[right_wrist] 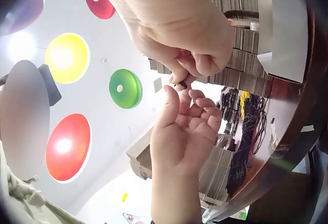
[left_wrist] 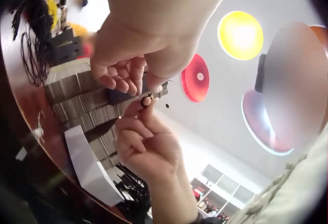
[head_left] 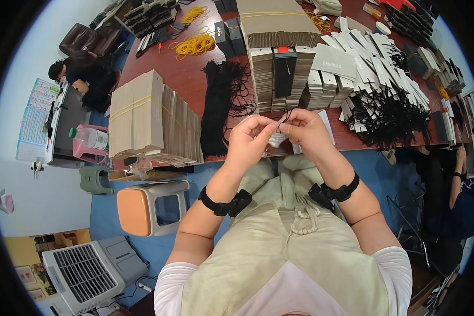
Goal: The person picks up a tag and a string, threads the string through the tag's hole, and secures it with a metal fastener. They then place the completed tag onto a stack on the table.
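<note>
Close in front of the person's body, the left hand [head_left: 249,141] and right hand [head_left: 309,138] meet fingertip to fingertip over the table edge. Between them is a thin black cord [head_left: 286,116], pinched by thumb and forefinger of each hand. In the left wrist view the cord [left_wrist: 145,102] shows as a small dark loop at the right fingertips. The right wrist view has a short dark piece of cord [right_wrist: 180,84] between the fingertips, partly hidden by them. Just beyond the hands, a black card [head_left: 285,73] leans on stacked grey-brown cards [head_left: 262,73].
A banded card stack [head_left: 137,113] stands at left, beside a bundle of black cords [head_left: 214,105]. White tags with black strings [head_left: 389,116] are heaped at right. Yellow rubber bands [head_left: 196,46] lie farther back. A stool [head_left: 134,210] stands on the floor at left.
</note>
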Action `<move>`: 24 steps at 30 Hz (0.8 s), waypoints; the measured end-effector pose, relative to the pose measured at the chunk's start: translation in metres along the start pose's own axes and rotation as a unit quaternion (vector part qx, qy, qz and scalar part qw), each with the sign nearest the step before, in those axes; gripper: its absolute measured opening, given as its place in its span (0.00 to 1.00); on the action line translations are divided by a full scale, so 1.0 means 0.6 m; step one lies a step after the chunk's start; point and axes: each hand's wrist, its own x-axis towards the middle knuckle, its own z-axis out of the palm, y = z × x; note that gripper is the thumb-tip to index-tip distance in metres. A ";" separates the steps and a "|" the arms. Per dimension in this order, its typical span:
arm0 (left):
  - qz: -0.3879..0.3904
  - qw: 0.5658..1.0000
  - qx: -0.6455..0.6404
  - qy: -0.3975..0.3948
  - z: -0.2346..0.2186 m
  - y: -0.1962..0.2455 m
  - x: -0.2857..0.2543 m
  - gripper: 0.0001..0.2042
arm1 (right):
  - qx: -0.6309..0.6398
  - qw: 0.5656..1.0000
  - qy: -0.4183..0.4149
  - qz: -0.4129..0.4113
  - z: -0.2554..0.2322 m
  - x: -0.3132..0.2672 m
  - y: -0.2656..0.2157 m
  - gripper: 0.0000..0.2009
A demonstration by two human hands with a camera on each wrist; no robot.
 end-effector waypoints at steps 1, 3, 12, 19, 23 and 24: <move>0.038 0.998 0.047 0.004 -0.003 -0.007 0.001 0.04 | 0.001 1.000 0.001 0.004 -0.001 0.001 0.001 0.03; 0.112 0.984 0.140 0.011 -0.006 -0.019 0.007 0.04 | 0.035 0.999 0.001 0.017 0.000 0.001 0.001 0.02; 0.218 0.930 0.296 0.009 -0.004 0.001 0.000 0.03 | 0.079 0.992 0.005 0.101 -0.002 0.002 -0.014 0.05; 0.191 0.958 0.209 0.037 0.002 0.004 -0.005 0.06 | 0.097 0.993 0.010 0.071 -0.008 0.006 -0.002 0.05; 0.086 0.989 0.122 0.015 -0.012 -0.012 -0.007 0.08 | 0.085 0.995 0.008 0.050 -0.008 0.004 -0.003 0.04; 0.083 0.990 0.111 0.009 -0.014 -0.017 -0.006 0.08 | 0.079 0.996 0.006 0.039 -0.009 0.005 -0.001 0.04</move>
